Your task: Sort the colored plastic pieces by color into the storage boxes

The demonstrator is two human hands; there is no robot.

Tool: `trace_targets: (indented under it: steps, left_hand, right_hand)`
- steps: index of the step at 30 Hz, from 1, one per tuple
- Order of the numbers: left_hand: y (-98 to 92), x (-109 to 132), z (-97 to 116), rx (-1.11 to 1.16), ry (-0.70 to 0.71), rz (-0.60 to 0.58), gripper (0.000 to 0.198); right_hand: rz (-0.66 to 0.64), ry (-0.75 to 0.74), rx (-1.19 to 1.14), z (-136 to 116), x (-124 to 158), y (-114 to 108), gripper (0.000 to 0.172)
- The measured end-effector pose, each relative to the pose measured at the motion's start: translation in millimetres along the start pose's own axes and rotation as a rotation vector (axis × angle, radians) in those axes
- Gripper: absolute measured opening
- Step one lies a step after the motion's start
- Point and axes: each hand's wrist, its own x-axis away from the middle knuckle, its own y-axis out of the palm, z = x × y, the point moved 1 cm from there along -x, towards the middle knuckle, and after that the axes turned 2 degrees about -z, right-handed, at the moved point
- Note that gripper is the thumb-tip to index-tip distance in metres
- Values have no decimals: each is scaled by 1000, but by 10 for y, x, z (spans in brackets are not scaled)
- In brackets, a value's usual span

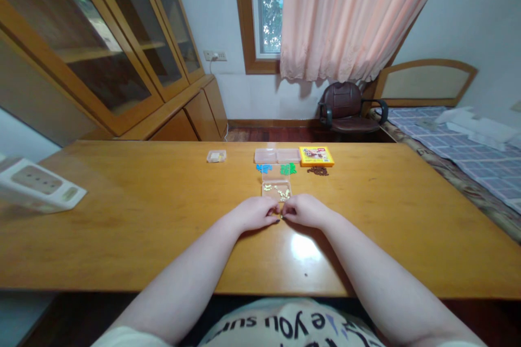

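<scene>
Both hands meet at the middle of the table, just in front of a small clear plastic box [263,195] with its lid standing up. Several tiny cream pieces [282,193] lie scattered in the box. My right hand [305,210] is closed in a pinch on a tiny pale piece [281,217] at its fingertips. My left hand [258,212] faces it with curled fingers and the thumb low; what it holds, if anything, is too small to make out. Behind the raised lid are a blue pile [264,168] and a green pile [288,168] of small pieces.
A pile of small brown pieces [318,171] lies before a yellow box [316,156]. Left of that box is a long clear case [266,156]. A smaller clear box [216,156] stands farther left. At the table's left edge is a white device [40,184].
</scene>
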Motion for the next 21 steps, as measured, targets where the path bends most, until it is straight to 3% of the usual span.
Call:
trace_targets:
  steps: [8,21]
  left_hand:
    - [111,-87,30,17,13,35,10]
    - [98,-73,25,76,25,24,11]
  right_hand:
    - [12,15,-6,4,-2,19,13]
    - [-3,39,-42,-4,13,-19,12]
